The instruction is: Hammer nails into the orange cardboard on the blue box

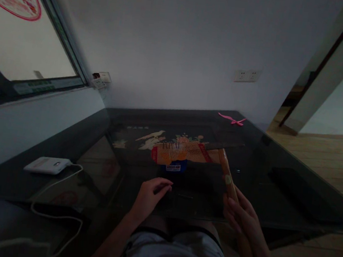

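My right hand (240,212) is wrapped round a long wooden handle (229,186), which slants up and away from me. At its top end, a dark, thin, flat piece (223,146) lies crosswise; the dim light hides what kind of tool it is. An orange and red printed cardboard box or sleeve (184,152) reaches left from the handle's top; whether they are joined I cannot tell. Under it is a blue container (175,166) with a white label. My left hand (151,196) hovers nearer to me, fingers loosely bent, thumb apart, with nothing visible in it.
A white power bank (48,165) with a white cable (57,181) lies on the left of the dark glossy table (138,199). A pink ribbon (232,120) is at the far right corner. On the right rests a flat black object (303,195). The wall (179,63) stands behind.
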Tool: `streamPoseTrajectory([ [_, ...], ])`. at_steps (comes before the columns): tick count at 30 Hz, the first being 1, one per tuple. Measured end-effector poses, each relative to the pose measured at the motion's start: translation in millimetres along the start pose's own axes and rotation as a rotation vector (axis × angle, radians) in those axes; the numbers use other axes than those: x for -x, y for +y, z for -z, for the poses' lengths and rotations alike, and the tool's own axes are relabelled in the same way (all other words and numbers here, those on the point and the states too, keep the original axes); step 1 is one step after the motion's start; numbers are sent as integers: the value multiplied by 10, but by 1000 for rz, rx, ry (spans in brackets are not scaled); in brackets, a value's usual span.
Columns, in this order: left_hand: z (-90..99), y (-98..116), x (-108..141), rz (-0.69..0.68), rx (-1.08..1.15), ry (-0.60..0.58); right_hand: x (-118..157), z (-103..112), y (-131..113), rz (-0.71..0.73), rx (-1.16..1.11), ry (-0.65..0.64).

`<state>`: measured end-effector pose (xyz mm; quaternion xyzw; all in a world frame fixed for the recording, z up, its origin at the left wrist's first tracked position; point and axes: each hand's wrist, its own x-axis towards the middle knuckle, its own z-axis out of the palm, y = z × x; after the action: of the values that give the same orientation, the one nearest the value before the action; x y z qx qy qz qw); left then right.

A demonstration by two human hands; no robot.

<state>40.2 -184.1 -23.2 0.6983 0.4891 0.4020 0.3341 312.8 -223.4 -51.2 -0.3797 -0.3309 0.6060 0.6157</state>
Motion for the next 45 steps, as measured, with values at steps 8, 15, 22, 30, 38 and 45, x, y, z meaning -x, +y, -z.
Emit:
streamPoseTrajectory([
  [8, -303, 104, 33, -118, 71, -30, -11, 1, -5, 2, -6, -41],
  [15, 20, 476, -269, -240, -13, 133, 18, -42, -24, 3, 33, 44],
  [22, 220, 590, -1273, -436, -121, 256, -12, 2, 4, -8, 32, 28],
  [30, 116, 239, -1604, -414, -203, 154, -13, 6, 20, 4, 48, 61],
  [38, 84, 152, -1573, -355, -100, 109, -31, -9, 2, -1, 83, 24],
  [45, 77, 165, -1551, -373, -107, 107, -47, -184, -135, -16, 177, -1],
])
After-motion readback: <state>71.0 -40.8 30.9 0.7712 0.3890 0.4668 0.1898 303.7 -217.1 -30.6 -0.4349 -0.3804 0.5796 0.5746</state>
